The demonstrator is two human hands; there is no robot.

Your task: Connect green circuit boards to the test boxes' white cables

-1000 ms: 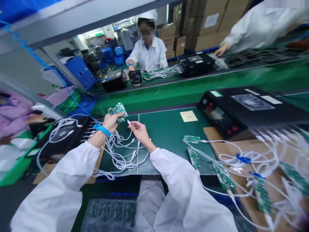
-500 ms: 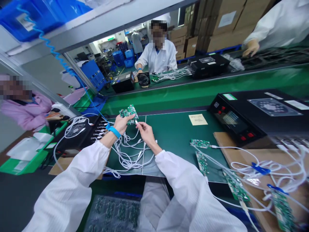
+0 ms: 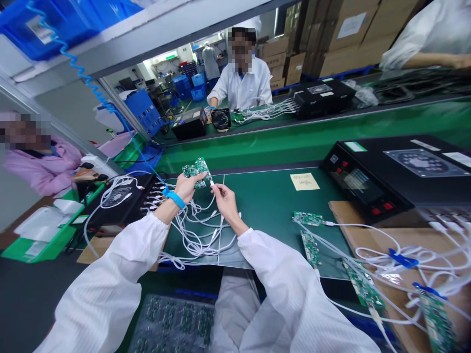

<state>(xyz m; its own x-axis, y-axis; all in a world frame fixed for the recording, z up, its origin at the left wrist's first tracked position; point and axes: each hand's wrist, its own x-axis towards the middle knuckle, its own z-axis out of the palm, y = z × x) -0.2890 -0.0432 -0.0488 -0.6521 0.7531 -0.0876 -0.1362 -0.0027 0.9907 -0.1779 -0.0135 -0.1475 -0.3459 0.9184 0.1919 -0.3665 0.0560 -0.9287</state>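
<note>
Your left hand is pinching a green circuit board between thumb and fingers, holding it up above the workbench, left of the frame's centre. Your right hand, just beside it, is pinching a white cable plug with thumb and fingertips, and the plug is meeting the board's lower right corner; whether it is fully seated, you cannot tell. A blue wrist strap is circling your left wrist.

Below your hands, loose white cables are looping over the green mat. To their left, a black cable unit is sitting with a row of plugs along its side. Right of centre, a handwritten yellow note is lying flat. Farther right, a larger black unit with a display is standing beside a cardboard sheet. More circuit boards with white leads are resting at the lower right, some on the mat and some over the cardboard.

At the bottom, left of your legs, a clear tray is holding many small boards. A person in white is working across the bench, at the top centre; a person in pink is sitting at the far left, and a white sleeve is reaching in at the upper right.
</note>
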